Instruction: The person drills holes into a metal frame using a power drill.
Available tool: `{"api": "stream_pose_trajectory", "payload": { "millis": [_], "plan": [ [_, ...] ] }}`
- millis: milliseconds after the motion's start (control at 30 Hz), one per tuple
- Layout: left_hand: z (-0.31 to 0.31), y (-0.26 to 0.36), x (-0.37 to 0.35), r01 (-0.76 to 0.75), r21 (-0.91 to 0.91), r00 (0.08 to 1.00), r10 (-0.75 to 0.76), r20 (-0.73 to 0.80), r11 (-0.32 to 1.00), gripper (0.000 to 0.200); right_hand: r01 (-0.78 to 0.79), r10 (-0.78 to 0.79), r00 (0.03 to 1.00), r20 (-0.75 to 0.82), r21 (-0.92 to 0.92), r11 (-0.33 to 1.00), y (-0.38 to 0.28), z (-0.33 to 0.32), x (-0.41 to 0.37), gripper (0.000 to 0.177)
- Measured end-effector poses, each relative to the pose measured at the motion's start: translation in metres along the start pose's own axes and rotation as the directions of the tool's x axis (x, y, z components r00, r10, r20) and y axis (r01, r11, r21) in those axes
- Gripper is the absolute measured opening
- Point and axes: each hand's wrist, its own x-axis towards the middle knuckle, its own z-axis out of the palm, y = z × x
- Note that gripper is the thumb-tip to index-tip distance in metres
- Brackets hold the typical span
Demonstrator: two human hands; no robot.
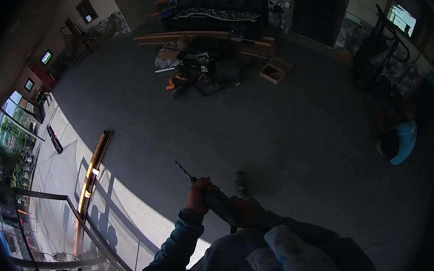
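Observation:
A dark power drill (220,206) is held in front of my body, with a long drill bit (184,170) pointing up and to the left over the floor. My left hand (199,195) is closed around the front of the drill, just behind the bit. At the rear of the tool my right hand (246,212) is wrapped around the grip; deep shade hides most of its fingers. The bit's tip touches nothing. Beyond the drill, one shoe (242,182) shows on the dark floor.
Long wooden boards (93,176) lie to the left, partly in sunlight, near a metal railing (83,219). Tools and bags form a pile (197,65) ahead, with an open cardboard box (275,70) beside it. At right is a person in a light-blue cap (407,142).

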Motion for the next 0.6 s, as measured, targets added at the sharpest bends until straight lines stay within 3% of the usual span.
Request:
{"api": "stream_pose_trajectory", "payload": {
  "millis": [133, 233, 333, 400, 433, 467, 500, 533, 567, 600],
  "plan": [
    [0.009, 0.062, 0.113, -0.024, -0.068, 0.997, 0.019, -0.073, 0.997, 0.014, -0.035, 0.035, 0.999, 0.005, 0.103, 0.994, 0.046, -0.031, 0.123, 0.058],
    [0.024, 0.125, 0.184, -0.071, -0.096, 0.981, 0.052, -0.185, 0.993, 0.014, 0.030, -0.045, 0.998, 0.052, 0.265, 0.964, 0.081, -0.051, 0.225, 0.060],
    [0.014, 0.178, 0.255, -0.050, -0.126, 0.979, 0.024, -0.203, 0.991, 0.012, 0.089, -0.112, 0.988, 0.103, 0.205, 0.975, 0.080, -0.097, 0.313, 0.061],
    [0.020, 0.212, 0.297, -0.084, -0.076, 0.974, 0.066, -0.218, 0.994, 0.012, -0.036, 0.011, 0.962, 0.271, 0.088, 0.995, 0.081, -0.124, 0.376, 0.060],
    [0.027, 0.231, 0.319, -0.112, -0.016, 0.969, 0.106, -0.225, 0.994, 0.012, -0.035, 0.010, 0.959, 0.282, 0.085, 0.996, 0.087, -0.139, 0.407, 0.060],
    [0.033, 0.247, 0.342, -0.113, -0.021, 0.967, 0.105, -0.234, 0.993, 0.012, 0.085, -0.096, 0.974, 0.205, 0.060, 0.995, 0.093, -0.151, 0.436, 0.063],
    [0.040, 0.261, 0.366, -0.207, 0.070, 0.964, 0.216, -0.157, 0.976, 0.012, 0.201, -0.203, 0.971, 0.129, 0.028, 0.979, 0.103, -0.161, 0.466, 0.067],
    [0.044, 0.276, 0.395, -0.302, 0.155, 0.947, 0.315, -0.065, 0.940, 0.013, 0.197, -0.200, 0.971, 0.133, 0.031, 0.980, 0.120, -0.168, 0.497, 0.067],
    [0.041, 0.290, 0.428, -0.293, 0.155, 0.949, 0.307, -0.070, 0.943, 0.013, 0.269, -0.268, 0.963, 0.016, -0.069, 0.961, 0.145, -0.171, 0.528, 0.065],
    [0.038, 0.304, 0.465, -0.350, 0.331, 0.931, 0.363, 0.025, 0.876, 0.013, 0.325, -0.345, 0.934, -0.094, -0.182, 0.928, 0.172, -0.177, 0.559, 0.063]
  ]
}}
